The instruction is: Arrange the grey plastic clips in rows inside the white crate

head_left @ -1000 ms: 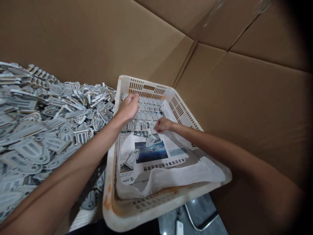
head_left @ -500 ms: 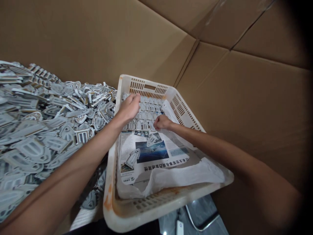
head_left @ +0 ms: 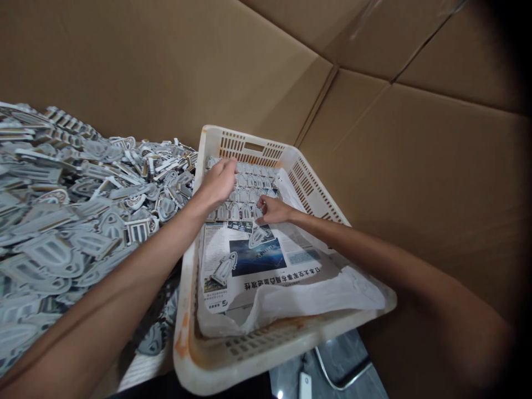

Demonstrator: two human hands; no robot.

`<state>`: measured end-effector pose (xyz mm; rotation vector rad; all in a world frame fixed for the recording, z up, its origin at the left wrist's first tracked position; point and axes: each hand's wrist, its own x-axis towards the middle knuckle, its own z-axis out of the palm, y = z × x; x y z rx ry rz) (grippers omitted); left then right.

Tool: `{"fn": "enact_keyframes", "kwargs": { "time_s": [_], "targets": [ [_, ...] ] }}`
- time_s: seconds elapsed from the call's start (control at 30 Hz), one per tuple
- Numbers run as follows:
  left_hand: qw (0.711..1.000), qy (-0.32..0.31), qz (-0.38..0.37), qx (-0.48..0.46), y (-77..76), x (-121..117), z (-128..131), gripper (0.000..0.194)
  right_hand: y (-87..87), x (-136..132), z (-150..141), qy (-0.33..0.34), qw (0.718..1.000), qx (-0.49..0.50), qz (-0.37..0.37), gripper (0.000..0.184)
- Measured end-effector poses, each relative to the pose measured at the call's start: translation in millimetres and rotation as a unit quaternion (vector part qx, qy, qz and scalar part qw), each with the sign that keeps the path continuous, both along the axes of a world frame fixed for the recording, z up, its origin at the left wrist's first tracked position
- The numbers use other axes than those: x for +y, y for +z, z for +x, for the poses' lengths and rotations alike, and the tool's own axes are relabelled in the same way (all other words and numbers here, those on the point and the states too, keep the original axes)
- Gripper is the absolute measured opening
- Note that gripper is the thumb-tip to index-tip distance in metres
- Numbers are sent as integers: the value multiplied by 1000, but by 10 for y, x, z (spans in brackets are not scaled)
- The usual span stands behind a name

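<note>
Parted since a half-second earlier, the thumb and forefinger of the right hand [head_left: 274, 210] open around a metal piece [head_left: 257, 213] ending the nearest row inside the plastic basket [head_left: 286, 344]. The left hand [head_left: 220, 180], fingers curled, hovers inside the basket's left side; its grip cannot be told. Two loose pieces [head_left: 225, 269] lie on newspaper [head_left: 266, 280] in the basket, a heap of similar parts [head_left: 91, 216] to its left.

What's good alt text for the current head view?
Two bare hands, left and right, work over rows of grey metal-look pieces in a newspaper-lined white crate, beside a large loose heap.
</note>
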<state>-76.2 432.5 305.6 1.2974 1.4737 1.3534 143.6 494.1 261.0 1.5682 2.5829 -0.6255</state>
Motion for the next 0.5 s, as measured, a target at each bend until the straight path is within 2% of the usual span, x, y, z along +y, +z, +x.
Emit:
{"fn": "enact_keyframes", "kwargs": {
  "time_s": [0.27,0.5],
  "targets": [
    [1000,-5,-3,-13,-7,-8,4,39,28,-1,12,3,1000,14,-27,51],
    [1000,-2,-10,-11,11,-15,8,39,21,-37,-13,5,1000,8,-16,49]
  ]
}}
